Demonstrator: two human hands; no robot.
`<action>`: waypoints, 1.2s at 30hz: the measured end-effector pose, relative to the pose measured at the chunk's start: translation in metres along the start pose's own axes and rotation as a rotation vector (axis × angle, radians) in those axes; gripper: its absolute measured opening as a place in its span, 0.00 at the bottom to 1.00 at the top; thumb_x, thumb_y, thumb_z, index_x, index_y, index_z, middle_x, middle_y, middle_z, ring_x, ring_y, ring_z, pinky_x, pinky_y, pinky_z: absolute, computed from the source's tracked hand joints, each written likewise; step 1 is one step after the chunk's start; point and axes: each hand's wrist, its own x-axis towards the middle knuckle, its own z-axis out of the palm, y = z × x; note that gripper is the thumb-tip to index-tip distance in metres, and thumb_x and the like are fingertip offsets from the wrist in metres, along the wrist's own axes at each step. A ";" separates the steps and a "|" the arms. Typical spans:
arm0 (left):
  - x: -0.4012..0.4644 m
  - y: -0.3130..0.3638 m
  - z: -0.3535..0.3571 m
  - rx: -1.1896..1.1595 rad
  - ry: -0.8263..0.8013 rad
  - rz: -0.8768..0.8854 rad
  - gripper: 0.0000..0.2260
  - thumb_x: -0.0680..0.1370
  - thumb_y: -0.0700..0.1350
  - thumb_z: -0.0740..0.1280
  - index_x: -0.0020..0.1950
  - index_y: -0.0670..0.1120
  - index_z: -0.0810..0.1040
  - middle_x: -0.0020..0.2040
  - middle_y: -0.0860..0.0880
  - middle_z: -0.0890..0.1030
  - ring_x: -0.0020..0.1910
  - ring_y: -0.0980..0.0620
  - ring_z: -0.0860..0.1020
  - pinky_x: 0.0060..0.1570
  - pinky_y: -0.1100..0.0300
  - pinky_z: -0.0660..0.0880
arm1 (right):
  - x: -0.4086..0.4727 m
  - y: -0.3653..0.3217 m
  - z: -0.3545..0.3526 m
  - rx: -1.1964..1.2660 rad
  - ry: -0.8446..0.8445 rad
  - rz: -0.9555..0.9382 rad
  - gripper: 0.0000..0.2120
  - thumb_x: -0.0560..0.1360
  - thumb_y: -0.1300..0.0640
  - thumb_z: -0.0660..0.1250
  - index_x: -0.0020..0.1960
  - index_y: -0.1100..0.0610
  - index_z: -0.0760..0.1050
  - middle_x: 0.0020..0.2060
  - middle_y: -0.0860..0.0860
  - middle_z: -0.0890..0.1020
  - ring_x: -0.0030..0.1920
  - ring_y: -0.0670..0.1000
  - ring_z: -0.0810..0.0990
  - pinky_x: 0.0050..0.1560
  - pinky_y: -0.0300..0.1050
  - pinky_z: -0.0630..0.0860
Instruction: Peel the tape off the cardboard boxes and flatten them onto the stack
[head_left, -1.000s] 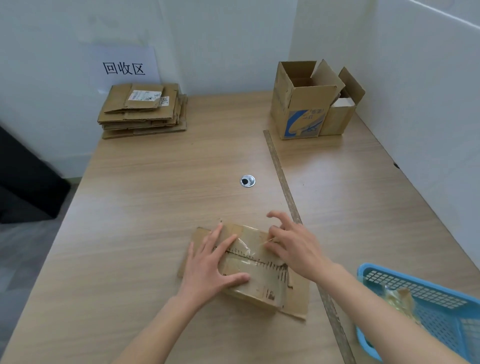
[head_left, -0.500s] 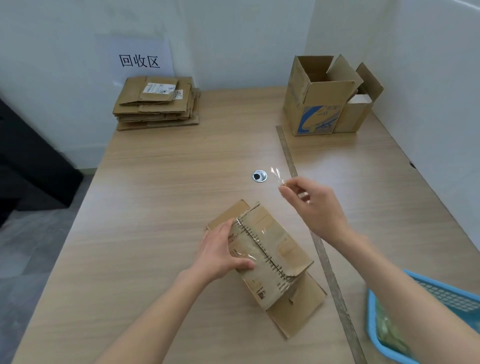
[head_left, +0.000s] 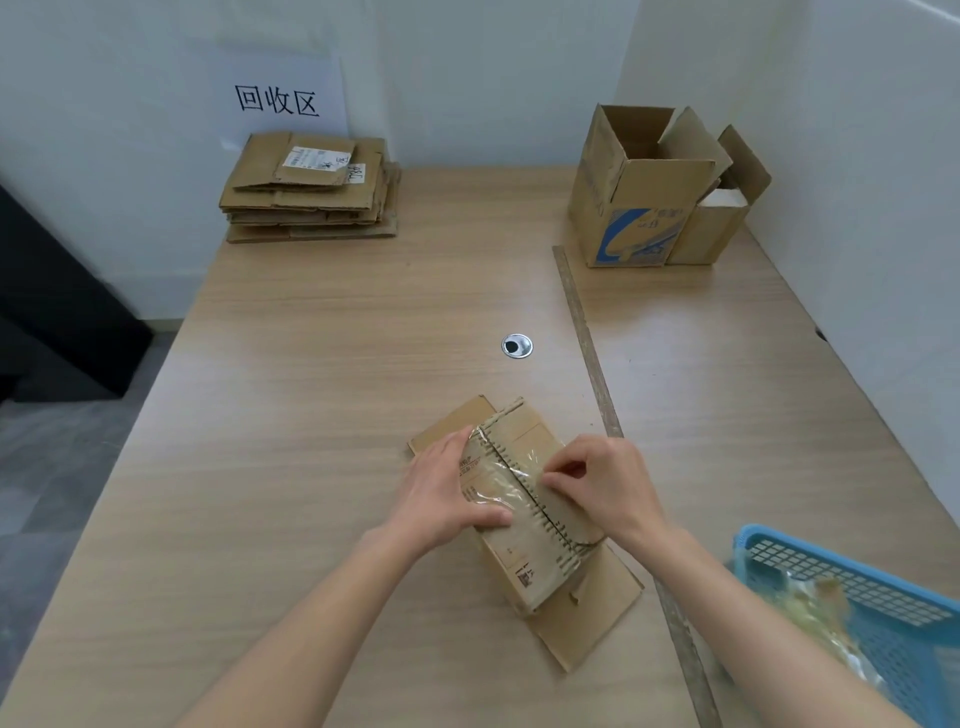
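Cardboard box (head_left: 524, 519) is mid-peel: our left hand (head_left: 447, 499) braces it, right hand (head_left: 597, 488) pinches tape (head_left: 506, 480), needing a steady pull.

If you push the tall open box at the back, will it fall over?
Probably it slides first. The tall open box looks empty, so likely light, and stands taller than wide, so a high push could tip it. The smaller box beside it may prop it.
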 end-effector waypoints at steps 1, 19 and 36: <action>0.000 0.001 0.000 -0.005 0.000 0.000 0.58 0.61 0.64 0.82 0.82 0.50 0.56 0.79 0.52 0.63 0.78 0.51 0.61 0.77 0.56 0.58 | 0.000 -0.002 0.000 -0.004 0.015 -0.006 0.05 0.68 0.56 0.81 0.40 0.47 0.86 0.37 0.41 0.84 0.38 0.40 0.81 0.45 0.38 0.78; 0.001 0.017 0.024 -0.084 0.026 -0.008 0.60 0.56 0.71 0.78 0.82 0.52 0.57 0.77 0.52 0.66 0.76 0.50 0.63 0.73 0.48 0.66 | -0.114 0.131 -0.097 -0.023 0.348 0.358 0.10 0.80 0.54 0.68 0.54 0.56 0.85 0.55 0.45 0.77 0.44 0.50 0.84 0.48 0.55 0.81; 0.004 0.042 0.052 -0.138 0.046 0.013 0.57 0.56 0.71 0.78 0.80 0.53 0.60 0.75 0.55 0.69 0.74 0.52 0.66 0.72 0.47 0.67 | -0.162 0.153 -0.076 -0.223 0.125 0.627 0.16 0.70 0.55 0.80 0.54 0.48 0.79 0.51 0.44 0.76 0.45 0.48 0.79 0.39 0.43 0.70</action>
